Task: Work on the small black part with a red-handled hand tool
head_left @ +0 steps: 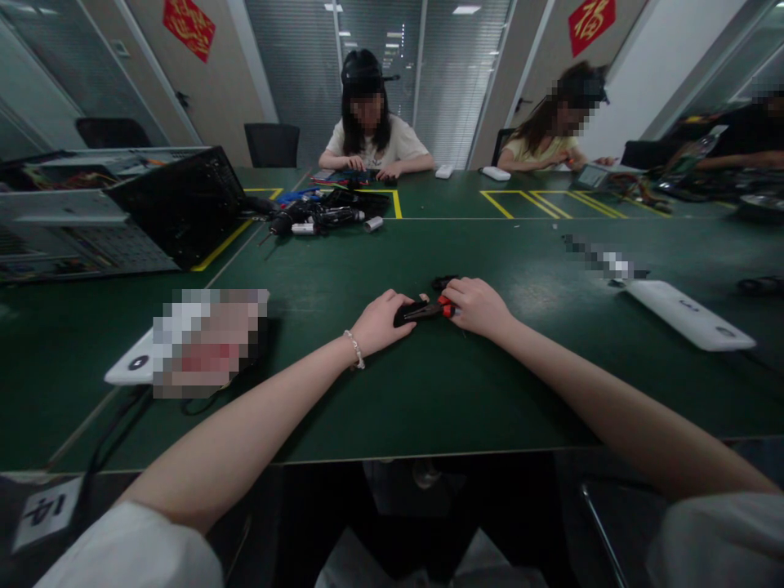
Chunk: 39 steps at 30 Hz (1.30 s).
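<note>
Above the green table, my left hand pinches a small black piece, whose exact kind I cannot make out. My right hand is closed around the red-and-black handles of a dark tool that looks like pliers. The tool's dark jaws point left and meet the black piece between my hands. Just behind the right fingers lies another small black object, partly covered by them. A light-coloured bit shows near the jaws.
An opened computer case stands at the left. A pile of dark tools with a drill lies beyond my hands, beside a small silver cylinder. White power banks lie at right and left. Several people sit across the green table.
</note>
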Available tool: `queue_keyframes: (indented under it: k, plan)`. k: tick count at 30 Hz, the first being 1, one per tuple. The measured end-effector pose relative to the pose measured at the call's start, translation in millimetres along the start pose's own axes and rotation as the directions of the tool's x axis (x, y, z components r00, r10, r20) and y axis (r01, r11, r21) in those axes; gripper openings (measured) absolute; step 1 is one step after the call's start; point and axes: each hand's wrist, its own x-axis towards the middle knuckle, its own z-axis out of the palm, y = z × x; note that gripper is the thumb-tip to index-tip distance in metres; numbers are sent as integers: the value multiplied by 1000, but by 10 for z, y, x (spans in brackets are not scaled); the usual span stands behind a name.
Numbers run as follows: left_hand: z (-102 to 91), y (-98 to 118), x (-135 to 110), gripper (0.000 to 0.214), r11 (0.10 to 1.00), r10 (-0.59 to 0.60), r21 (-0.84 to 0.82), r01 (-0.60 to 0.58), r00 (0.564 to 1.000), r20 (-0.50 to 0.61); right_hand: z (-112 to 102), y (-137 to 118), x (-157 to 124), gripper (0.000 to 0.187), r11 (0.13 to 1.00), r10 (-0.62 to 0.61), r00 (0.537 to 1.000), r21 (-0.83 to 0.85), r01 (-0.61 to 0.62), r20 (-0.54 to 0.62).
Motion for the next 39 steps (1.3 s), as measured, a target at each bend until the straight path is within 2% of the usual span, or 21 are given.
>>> queue_keyframes:
  k: [20, 39]
  plan:
    - [-7, 8, 4, 33, 1000, -13, -7, 13, 1000, 18, -7, -6, -4, 20, 999, 21, 999, 23, -21, 31]
    - [1, 0, 2, 34, 1000, -12, -8, 13, 1000, 15, -12, -2, -7, 20, 999, -13, 1000, -36, 13, -12]
